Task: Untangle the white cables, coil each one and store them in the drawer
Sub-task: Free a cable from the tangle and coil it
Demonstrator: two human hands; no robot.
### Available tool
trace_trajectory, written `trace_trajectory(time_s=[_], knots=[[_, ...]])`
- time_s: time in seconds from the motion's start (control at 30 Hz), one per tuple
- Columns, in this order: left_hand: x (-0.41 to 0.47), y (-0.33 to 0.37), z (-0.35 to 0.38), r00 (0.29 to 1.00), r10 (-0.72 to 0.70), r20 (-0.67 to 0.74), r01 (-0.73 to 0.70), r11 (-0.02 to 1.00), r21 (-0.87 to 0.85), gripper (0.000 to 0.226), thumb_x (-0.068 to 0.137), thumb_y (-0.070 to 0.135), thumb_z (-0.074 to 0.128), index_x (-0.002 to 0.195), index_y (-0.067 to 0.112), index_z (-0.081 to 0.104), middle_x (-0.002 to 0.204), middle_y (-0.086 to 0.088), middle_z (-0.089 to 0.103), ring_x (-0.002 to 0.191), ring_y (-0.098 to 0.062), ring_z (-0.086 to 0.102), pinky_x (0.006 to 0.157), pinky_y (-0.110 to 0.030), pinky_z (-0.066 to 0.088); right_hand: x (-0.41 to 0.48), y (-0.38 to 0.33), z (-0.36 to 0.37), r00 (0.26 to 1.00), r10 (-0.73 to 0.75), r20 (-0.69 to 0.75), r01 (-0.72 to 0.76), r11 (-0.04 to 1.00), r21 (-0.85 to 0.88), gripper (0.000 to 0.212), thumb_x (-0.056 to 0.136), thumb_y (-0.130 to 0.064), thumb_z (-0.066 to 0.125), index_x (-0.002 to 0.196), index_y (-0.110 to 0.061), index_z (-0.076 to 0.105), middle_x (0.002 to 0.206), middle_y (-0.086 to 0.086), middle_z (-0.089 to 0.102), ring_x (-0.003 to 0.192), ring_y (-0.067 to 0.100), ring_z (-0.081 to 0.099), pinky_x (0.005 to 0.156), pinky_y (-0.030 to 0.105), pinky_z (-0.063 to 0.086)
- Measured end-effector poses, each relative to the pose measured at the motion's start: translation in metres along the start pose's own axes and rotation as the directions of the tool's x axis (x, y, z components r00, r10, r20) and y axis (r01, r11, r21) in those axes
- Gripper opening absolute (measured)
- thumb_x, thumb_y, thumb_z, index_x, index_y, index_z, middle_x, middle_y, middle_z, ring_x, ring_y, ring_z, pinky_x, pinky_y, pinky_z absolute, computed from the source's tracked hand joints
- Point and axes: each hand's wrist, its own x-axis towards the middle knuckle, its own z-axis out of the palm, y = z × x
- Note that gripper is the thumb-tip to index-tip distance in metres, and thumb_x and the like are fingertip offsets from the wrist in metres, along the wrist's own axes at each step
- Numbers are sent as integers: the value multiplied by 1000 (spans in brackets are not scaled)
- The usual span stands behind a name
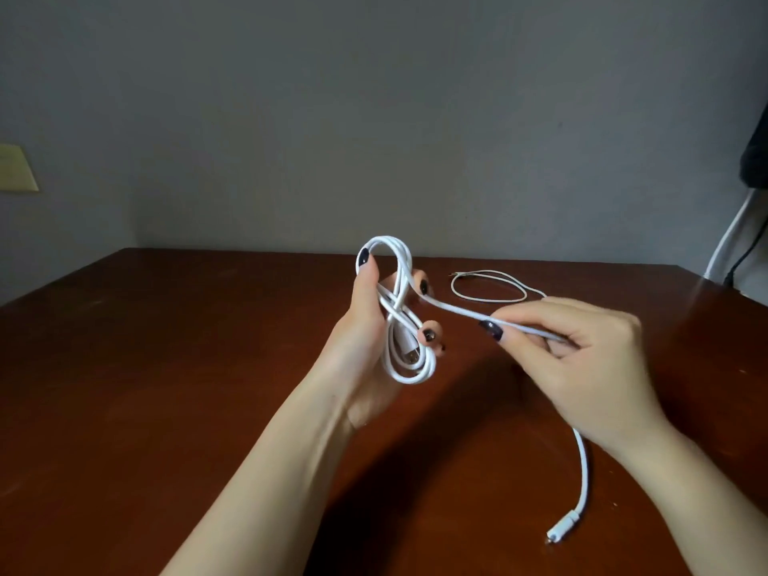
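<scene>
A thick white cable (401, 284) is wound in a figure-eight round my left hand (365, 334), looped over the thumb at the top and hooked by curled fingers lower down; a USB plug lies inside the lower loop. From the coil a strand runs right into my right hand (582, 359), which pinches it between thumb and fingers. The cable's free end (582, 471) hangs below that hand and its small plug rests on the table. A second, thin white cable (490, 286) lies in a loose oval on the table behind my right hand. No drawer is in view.
The brown wooden table (166, 367) reaches a grey wall at the back. A dark object with white and black cords (731, 243) stands past the table's right edge. A yellowish plate (16, 168) sits on the left wall.
</scene>
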Motion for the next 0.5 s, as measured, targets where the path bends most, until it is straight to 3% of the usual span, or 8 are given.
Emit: trace_trajectory(time_s=[0.07, 0.23, 0.4, 0.5], knots=[[-2, -4, -3, 998, 46, -41, -42, 995, 95, 51, 99, 51, 28, 72, 16, 56, 66, 0, 64, 37, -13, 48, 40, -19, 45, -5, 0, 5, 996, -80, 50, 83, 994, -72, 15, 84, -17, 61, 78, -12, 75, 58, 7, 62, 53, 19, 57, 53, 27, 42], [-2, -10, -10, 979, 137, -151, -101, 969, 226, 51, 100, 45, 30, 70, 16, 59, 51, 4, 62, 43, -6, 56, 51, -16, 46, -11, -7, 13, 979, -171, 115, 181, 980, -87, 18, 85, -15, 60, 77, -10, 75, 51, 2, 51, 49, 14, 42, 48, 19, 35], [-2, -11, -9, 974, 127, -187, -92, 978, 185, 49, 99, 48, 32, 75, 14, 58, 48, 4, 61, 61, -14, 60, 65, -27, 46, -13, -11, 16, 971, -188, 146, 199, 978, -66, 19, 86, -16, 58, 80, -10, 75, 52, -1, 51, 49, 11, 40, 45, 20, 35], [-2, -10, -9, 988, 63, -140, -59, 998, 29, 50, 98, 50, 34, 71, 14, 54, 45, 5, 50, 45, -14, 54, 72, -33, 50, -12, -11, 15, 967, -182, 178, 193, 980, -48, 19, 87, -16, 57, 83, -10, 75, 55, 0, 55, 48, 12, 44, 45, 22, 38]])
